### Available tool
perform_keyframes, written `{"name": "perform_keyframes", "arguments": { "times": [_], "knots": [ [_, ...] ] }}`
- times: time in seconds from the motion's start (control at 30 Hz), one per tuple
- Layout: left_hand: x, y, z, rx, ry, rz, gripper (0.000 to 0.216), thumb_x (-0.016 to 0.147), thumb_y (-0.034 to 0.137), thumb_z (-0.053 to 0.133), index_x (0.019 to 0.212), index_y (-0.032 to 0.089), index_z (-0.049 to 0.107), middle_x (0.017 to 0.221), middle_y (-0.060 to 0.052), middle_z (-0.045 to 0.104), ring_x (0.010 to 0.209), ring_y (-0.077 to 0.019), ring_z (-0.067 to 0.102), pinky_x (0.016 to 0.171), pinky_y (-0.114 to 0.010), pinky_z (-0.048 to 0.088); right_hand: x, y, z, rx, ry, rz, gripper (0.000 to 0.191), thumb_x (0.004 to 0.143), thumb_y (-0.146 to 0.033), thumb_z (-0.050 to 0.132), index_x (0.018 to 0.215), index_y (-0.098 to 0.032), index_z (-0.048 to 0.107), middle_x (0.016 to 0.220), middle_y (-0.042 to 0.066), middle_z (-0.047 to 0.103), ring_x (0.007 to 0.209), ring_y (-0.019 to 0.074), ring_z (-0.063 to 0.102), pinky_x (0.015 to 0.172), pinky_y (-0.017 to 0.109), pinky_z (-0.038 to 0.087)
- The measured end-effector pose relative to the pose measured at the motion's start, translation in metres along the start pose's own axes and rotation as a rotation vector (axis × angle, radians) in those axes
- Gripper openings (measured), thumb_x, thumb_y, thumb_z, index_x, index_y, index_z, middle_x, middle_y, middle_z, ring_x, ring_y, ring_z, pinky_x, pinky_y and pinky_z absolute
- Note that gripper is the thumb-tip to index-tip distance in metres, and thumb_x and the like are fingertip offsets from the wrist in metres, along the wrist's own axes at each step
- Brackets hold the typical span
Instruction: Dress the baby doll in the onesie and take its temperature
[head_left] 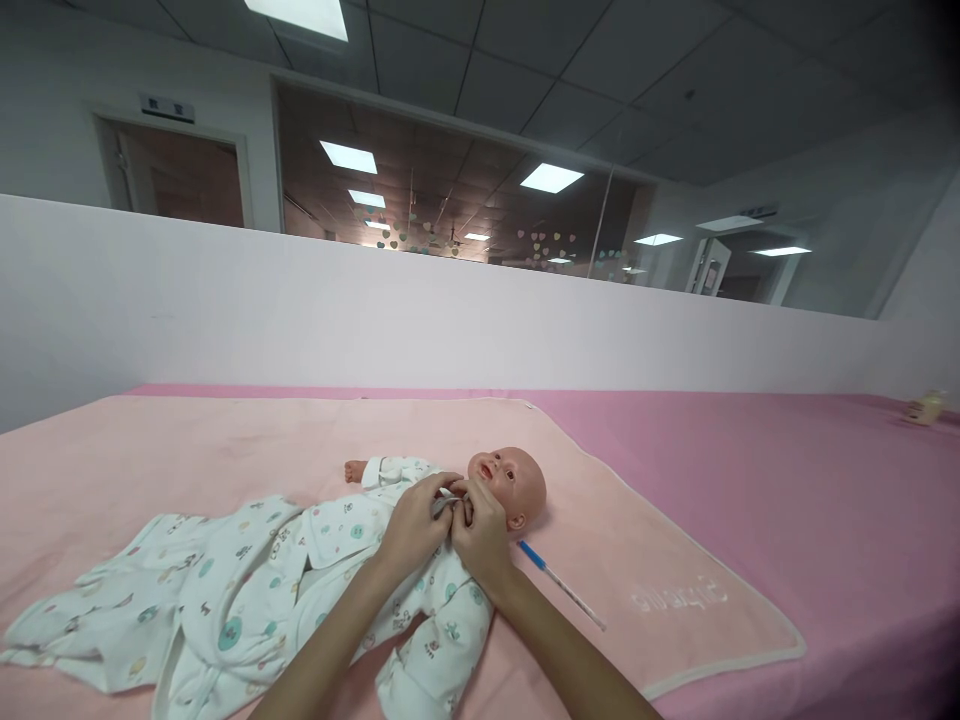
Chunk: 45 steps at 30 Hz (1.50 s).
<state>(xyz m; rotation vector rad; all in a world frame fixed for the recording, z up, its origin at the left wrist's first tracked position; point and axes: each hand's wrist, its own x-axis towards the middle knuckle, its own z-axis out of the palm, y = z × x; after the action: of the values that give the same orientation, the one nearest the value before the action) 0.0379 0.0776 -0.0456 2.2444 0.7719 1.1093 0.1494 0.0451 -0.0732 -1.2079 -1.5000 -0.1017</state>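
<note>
A baby doll [508, 482] lies on its back on a light pink towel [645, 560], its head to the right. It wears a white patterned romper [247, 590] that spreads out to the left. My left hand [414, 525] and my right hand [480, 535] meet at the doll's neck. Both pinch the romper's collar just under the chin, fingers closed on the fabric. One small doll hand [354, 470] sticks out of a sleeve behind my left hand.
A thin white stick with a blue tip [559, 583] lies on the towel right of my right wrist. The towel covers a darker pink table sheet [787, 470]. A small pale bottle [925, 407] stands at the far right. A white partition wall [375, 310] runs behind the table.
</note>
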Motion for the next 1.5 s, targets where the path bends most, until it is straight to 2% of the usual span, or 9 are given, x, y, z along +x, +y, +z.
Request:
{"name": "perform_keyframes", "arguments": {
  "times": [0.1,0.27,0.4,0.57,0.83,1.5],
  "knots": [
    [-0.0014,0.0001,0.0014,0.069,-0.005,-0.005,0.036,0.069,0.009,0.04,0.1,0.02,0.056,0.093,-0.003,0.061,0.087,-0.0174,0.053,0.08,-0.03,0.042,0.0007,-0.0018,-0.0005,0.014,0.0,-0.008,0.028,0.07,-0.003,0.035,0.082,-0.017,0.056,0.078,0.003,0.058,0.073,0.0144,0.053,0.066,0.025,0.042],
    [-0.0056,-0.0004,0.0047,0.147,0.074,-0.005,0.047,0.073,0.013,0.039,0.119,0.023,0.042,0.098,-0.005,0.057,0.088,-0.0182,0.052,0.078,-0.031,0.042,0.0005,-0.0008,0.0002,0.019,0.004,0.007,0.027,0.072,-0.005,0.035,0.083,-0.017,0.056,0.078,0.003,0.058,0.073,0.0138,0.053,0.065,0.024,0.041],
    [-0.0064,0.0014,0.0044,0.159,0.077,-0.002,0.049,0.074,0.013,0.038,0.122,0.024,0.037,0.096,-0.004,0.056,0.085,-0.0178,0.051,0.076,-0.032,0.042,-0.0002,0.0014,0.0013,0.018,0.011,0.003,0.025,0.073,-0.005,0.036,0.082,-0.017,0.056,0.076,0.003,0.058,0.07,0.0135,0.053,0.062,0.024,0.041],
    [-0.0058,0.0013,0.0031,0.19,0.064,0.005,0.046,0.075,0.013,0.038,0.119,0.021,0.039,0.094,-0.005,0.056,0.087,-0.0195,0.05,0.079,-0.035,0.041,0.0,0.0005,0.0012,0.037,0.015,0.006,0.025,0.073,-0.005,0.036,0.082,-0.017,0.056,0.077,0.004,0.058,0.072,0.0141,0.054,0.066,0.025,0.042],
    [-0.0064,0.0011,0.0056,0.313,0.1,0.121,0.043,0.073,0.008,0.038,0.113,0.021,0.045,0.096,-0.005,0.057,0.088,-0.019,0.047,0.079,-0.035,0.038,0.0005,-0.0008,0.0006,0.022,0.002,0.027,0.025,0.072,-0.005,0.035,0.081,-0.017,0.054,0.076,0.003,0.057,0.072,0.0141,0.053,0.065,0.025,0.042],
    [-0.0075,0.0073,0.0048,0.421,0.041,0.067,0.037,0.076,0.012,0.041,0.111,0.022,0.048,0.091,-0.004,0.061,0.085,-0.0207,0.048,0.075,-0.033,0.034,0.0008,-0.0008,0.0003,0.014,0.012,0.006,0.023,0.074,-0.007,0.035,0.077,-0.018,0.055,0.072,0.003,0.056,0.066,0.0134,0.051,0.06,0.024,0.041]
  ]
}}
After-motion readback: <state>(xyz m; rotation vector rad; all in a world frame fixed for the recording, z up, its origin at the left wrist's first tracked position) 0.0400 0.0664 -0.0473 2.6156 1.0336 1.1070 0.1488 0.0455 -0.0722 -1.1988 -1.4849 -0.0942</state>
